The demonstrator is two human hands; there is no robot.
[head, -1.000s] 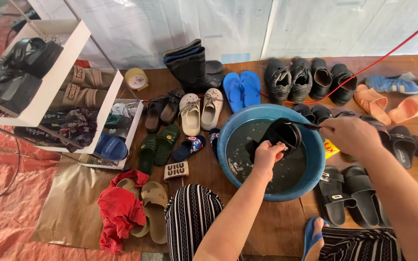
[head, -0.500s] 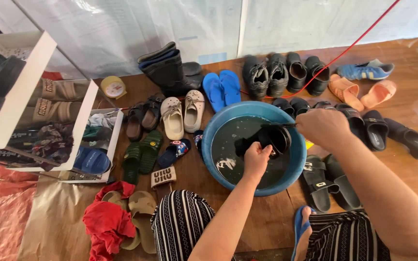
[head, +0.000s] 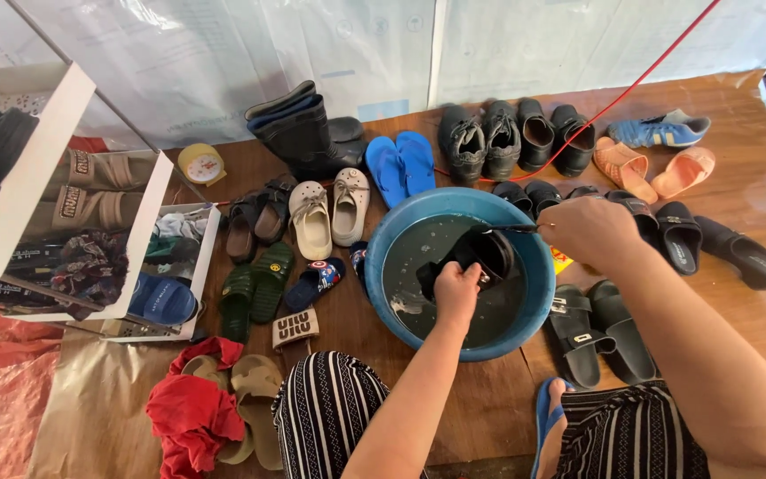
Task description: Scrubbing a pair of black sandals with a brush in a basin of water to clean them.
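The left hand [head: 457,288] grips a black shoe [head: 476,257], fingers closed, over dark water inside the blue basin [head: 525,328]. The right hand [head: 589,229] is closed around what appears to be a thin brush [head: 507,229] touching the shoe.

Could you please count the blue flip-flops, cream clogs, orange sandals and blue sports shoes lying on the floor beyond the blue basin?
Blue rubber flip-flops: 2
Cream clog sandals: 2
Orange sandals: 2
Blue lace-up sports shoe: 1
Total: 7
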